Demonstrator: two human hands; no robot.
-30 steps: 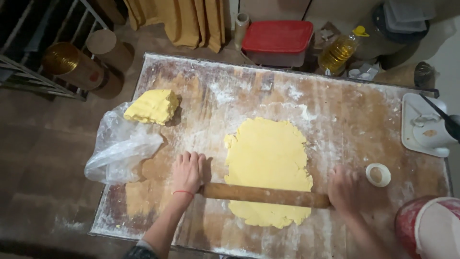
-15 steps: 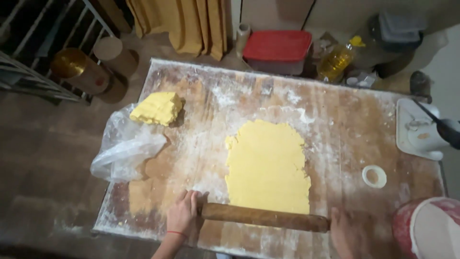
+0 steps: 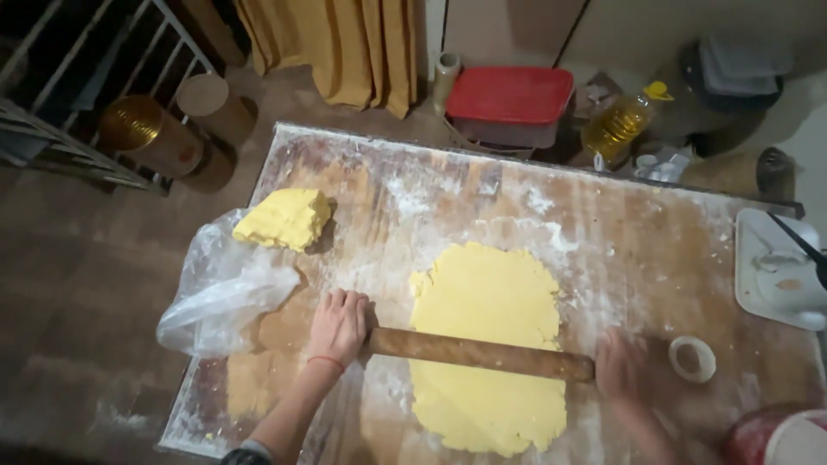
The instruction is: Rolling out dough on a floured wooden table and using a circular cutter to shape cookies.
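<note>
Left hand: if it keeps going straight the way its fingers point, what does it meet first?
Probably nothing but floured board: the left hand points toward the far edge, passing between the dough block and the rolled sheet.

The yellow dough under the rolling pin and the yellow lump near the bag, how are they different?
The dough sheet is flat, thin and wide; the dough lump is thick, blocky and smaller across. The rolling pin lies across the sheet; nothing touches the lump. Both are yellow and sit on the floured table.
</note>
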